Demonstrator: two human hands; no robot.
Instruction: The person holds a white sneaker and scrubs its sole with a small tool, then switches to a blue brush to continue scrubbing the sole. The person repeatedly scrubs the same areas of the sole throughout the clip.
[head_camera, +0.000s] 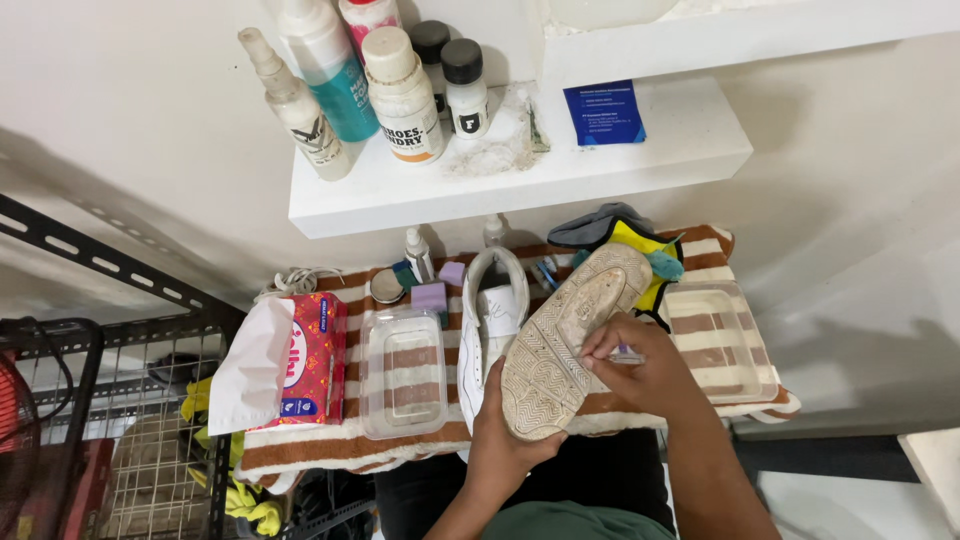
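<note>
Shoe sole (570, 340) is what fills the middle of the head view: a worn, dirty sole is turned upward, with the toe pointed away and to the right. The heel end is gripped from below by the left hand (505, 440), whose fingers are closed around it. The right hand (645, 375) is laid against the right edge of the sole, and a small tool (627, 353) is pinched between its fingers with the tip touching the sole; what kind of tool it is cannot be told. The two hands are held close together on the same shoe.

A second white shoe (492, 310) is seen upright just left of the held one, on a brown-and-white striped towel (330, 440) spread over the desk. A clear plastic container (403, 372) is set on the towel to the left of that shoe, and another clear container (720, 342) is placed to the right of the hands. A red tissue pack (305, 365) with a white sheet pulled out is found at the towel's left end. Small purple blocks (432, 295), a small spray bottle (418, 255) and yellow and grey cloths (625, 235) are gathered at the back of the towel.

Above, a white shelf (690, 140) is fixed to the wall; several bottles (403, 95) and a blue card (603, 113) are kept on it. A black wire rack (150, 400) is seen at the lower left.
</note>
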